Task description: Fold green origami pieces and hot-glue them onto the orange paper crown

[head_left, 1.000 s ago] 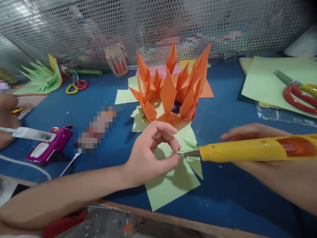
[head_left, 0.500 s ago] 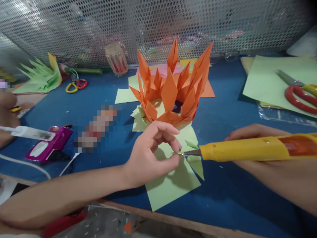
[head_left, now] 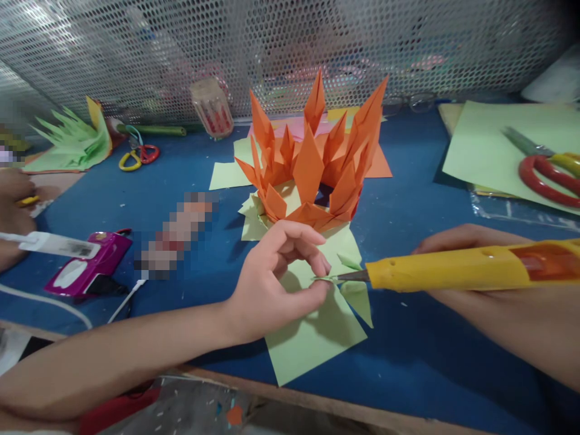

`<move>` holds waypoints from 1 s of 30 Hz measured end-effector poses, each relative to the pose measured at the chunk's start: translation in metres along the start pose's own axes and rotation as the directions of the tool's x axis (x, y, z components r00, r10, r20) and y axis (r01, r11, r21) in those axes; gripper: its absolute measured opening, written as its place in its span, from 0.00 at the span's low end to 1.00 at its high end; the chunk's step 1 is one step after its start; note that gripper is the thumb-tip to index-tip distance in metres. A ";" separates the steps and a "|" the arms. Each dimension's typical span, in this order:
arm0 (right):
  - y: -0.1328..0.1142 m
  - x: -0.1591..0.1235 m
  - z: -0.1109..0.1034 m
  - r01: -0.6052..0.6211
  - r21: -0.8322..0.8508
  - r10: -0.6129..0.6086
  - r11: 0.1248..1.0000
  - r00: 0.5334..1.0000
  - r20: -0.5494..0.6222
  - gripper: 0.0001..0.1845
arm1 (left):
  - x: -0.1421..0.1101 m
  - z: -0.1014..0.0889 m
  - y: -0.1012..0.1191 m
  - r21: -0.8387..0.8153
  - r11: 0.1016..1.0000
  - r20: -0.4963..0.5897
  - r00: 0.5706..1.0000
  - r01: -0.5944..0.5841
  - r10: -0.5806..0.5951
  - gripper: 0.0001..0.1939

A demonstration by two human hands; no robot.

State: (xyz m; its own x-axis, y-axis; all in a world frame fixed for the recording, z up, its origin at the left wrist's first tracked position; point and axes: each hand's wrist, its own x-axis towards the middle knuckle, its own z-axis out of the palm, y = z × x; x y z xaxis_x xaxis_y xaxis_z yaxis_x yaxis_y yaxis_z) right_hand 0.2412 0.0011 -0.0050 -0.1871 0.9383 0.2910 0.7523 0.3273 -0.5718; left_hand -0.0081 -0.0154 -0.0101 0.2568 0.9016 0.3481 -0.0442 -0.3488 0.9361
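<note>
My left hand [head_left: 281, 284] pinches a small folded piece of light green paper [head_left: 333, 278] between thumb and fingertips; the fingers hide part of it. From the right, my right hand [head_left: 480, 266] grips a yellow glue gun [head_left: 448, 267], largely behind its barrel. The slim metal nozzle [head_left: 354, 276] meets the green piece at my left fingertips. Beneath lies a flat light green sheet [head_left: 312, 353], with a loose green scrap [head_left: 359, 302] beside the nozzle. Just beyond my left hand stands a ring of pointed orange folded paper [head_left: 309, 166].
Red-and-yellow scissors [head_left: 539, 172] rest on green sheets [head_left: 480, 133] at right. Another pair of scissors [head_left: 139, 154], a jar [head_left: 212, 107] and a purple device with a cable [head_left: 86, 266] are at left. Another person's hand [head_left: 16, 211] is at the left edge. A mesh panel [head_left: 290, 36] stands behind.
Almost nothing differs. The glue gun's rear end has risen slightly, while its nozzle stays at the green piece in my left fingertips.
</note>
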 end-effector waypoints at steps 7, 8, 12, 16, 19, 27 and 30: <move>-0.010 0.004 0.003 -0.008 -0.003 0.007 1.000 0.997 -0.079 0.11 | 0.000 -0.001 0.000 0.016 0.999 -0.009 1.000 -0.029 0.029 0.20; -0.011 0.004 0.004 -0.008 -0.002 0.008 1.000 0.997 -0.080 0.11 | 0.000 -0.001 0.000 0.016 0.999 -0.012 0.999 -0.030 0.030 0.20; -0.010 0.004 0.002 -0.011 -0.027 0.009 1.000 0.996 -0.087 0.11 | 0.000 0.001 0.000 0.000 1.000 -0.015 1.000 -0.027 0.027 0.20; -0.007 0.003 0.000 0.016 -0.049 -0.020 0.999 0.996 -0.086 0.10 | 0.001 0.002 0.000 -0.010 0.999 -0.018 0.999 -0.039 0.038 0.21; -0.007 0.005 -0.002 0.040 -0.036 -0.043 0.999 0.995 -0.094 0.09 | 0.002 0.002 -0.001 -0.013 0.999 -0.020 0.998 -0.051 0.051 0.21; -0.009 0.008 -0.003 0.000 -0.016 -0.001 1.000 0.997 -0.083 0.09 | 0.001 0.002 0.000 -0.016 0.998 -0.028 0.998 -0.064 0.064 0.20; -0.007 0.008 -0.001 0.002 -0.015 -0.003 1.000 0.995 -0.096 0.10 | 0.001 0.003 0.001 -0.011 0.998 -0.037 0.997 -0.066 0.066 0.20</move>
State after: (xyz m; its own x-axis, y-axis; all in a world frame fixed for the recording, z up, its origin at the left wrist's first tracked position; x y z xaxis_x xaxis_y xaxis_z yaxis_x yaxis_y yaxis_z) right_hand 0.2352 0.0061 0.0024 -0.1284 0.9221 0.3651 0.7615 0.3275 -0.5594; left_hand -0.0054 -0.0155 -0.0092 0.2174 0.8856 0.4105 -0.0717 -0.4049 0.9115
